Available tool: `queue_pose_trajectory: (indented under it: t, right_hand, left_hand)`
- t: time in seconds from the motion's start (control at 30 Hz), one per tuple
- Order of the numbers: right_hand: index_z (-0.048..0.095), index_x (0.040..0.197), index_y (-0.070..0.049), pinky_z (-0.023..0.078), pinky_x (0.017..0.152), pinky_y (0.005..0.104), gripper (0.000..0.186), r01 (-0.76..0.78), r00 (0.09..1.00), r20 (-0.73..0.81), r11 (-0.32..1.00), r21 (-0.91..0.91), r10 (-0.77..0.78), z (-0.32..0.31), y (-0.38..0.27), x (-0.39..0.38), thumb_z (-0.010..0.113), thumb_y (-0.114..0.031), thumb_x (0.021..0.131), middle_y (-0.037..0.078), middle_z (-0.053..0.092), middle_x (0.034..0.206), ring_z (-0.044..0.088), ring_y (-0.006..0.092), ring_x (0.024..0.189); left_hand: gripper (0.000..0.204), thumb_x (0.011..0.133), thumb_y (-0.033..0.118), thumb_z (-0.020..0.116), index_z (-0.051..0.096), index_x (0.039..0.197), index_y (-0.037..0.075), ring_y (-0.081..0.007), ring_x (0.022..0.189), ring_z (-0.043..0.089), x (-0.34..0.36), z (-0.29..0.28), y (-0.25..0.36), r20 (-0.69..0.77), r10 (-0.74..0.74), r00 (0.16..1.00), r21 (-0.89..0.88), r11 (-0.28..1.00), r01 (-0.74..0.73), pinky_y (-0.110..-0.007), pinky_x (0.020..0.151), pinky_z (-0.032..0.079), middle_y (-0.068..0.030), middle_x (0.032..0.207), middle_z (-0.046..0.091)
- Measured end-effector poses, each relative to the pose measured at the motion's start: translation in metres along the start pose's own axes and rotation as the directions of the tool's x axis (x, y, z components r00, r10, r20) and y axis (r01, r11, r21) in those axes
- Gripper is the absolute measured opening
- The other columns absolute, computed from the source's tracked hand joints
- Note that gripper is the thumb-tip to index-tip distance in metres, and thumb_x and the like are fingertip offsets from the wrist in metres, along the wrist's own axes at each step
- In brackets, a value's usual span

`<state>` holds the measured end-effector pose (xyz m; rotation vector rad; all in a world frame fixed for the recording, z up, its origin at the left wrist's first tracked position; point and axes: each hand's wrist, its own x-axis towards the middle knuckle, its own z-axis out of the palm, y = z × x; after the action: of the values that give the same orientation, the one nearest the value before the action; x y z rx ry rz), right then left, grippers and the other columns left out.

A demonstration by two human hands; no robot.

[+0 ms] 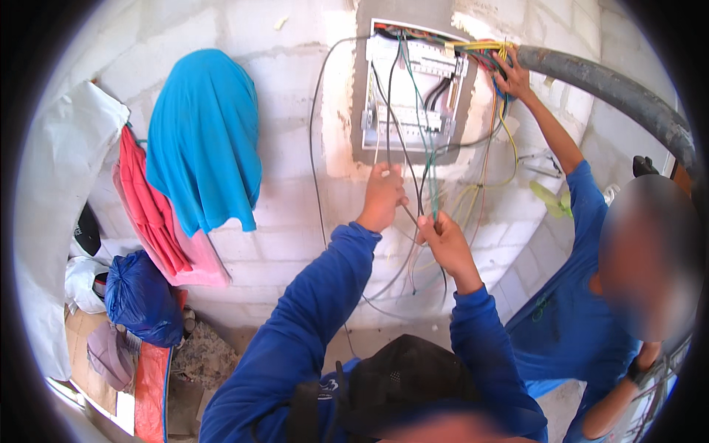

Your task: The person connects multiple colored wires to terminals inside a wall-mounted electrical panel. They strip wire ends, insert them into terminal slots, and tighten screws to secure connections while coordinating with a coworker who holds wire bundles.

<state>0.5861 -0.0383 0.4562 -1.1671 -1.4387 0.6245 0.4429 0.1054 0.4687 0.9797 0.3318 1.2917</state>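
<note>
In the head view, the left hand (382, 198) was closed around a dark wire (388, 125) below an open white electrical box (369, 81) set in a pale block wall (284, 111), while the right hand (450, 247), lower and near it, pinched a green wire (434, 199) between thumb and fingers. At right, a co-worker's raised hand (515, 80) touched the bundled wires (480, 46) beside the end of a thick black conduit (605, 77). A bright blue cloth (207, 140) and a red one (151, 207) hung at left, above a tied blue plastic bag (144, 299).
</note>
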Motion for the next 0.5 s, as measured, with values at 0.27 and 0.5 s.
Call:
queue_pose_trajectory:
  t: [0.27, 0.5]
  right_hand:
    - [0.062, 0.098, -0.008, 0.034, 0.046, 0.025, 0.036, -0.191, 0.966, -0.192, 0.978, -0.088, 0.172, -0.069, -0.026, -0.05, 0.065, -0.042, 0.108, -0.005, 0.049, 0.064, 0.044, 0.0046, 0.052]
    - [0.066, 0.096, -0.005, 0.037, 0.052, 0.0301, 0.042, -0.322, 0.912, -0.342, 0.912, -0.254, 0.227, -0.109, 0.069, -0.086, 0.058, -0.044, 0.111, 0.002, 0.056, 0.067, 0.049, 0.0123, 0.055]
  left_hand:
    - [0.034, 0.112, 0.047, 0.054, 0.055, 0.1, 0.016, -0.0077, 0.056, 0.037, -0.023, -0.049, 0.011, 0.054, -0.087, 0.995, -0.065, 0.994, 0.09, -0.026, 0.051, 0.034, 0.0053, 0.074, 0.045]
    - [0.044, 0.114, 0.052, 0.046, 0.052, 0.089, 0.016, -0.0088, 0.051, 0.034, -0.12, -0.105, 0.03, 0.234, -0.286, 0.929, -0.162, 0.931, 0.327, -0.025, 0.047, 0.032, 0.0044, 0.066, 0.041]
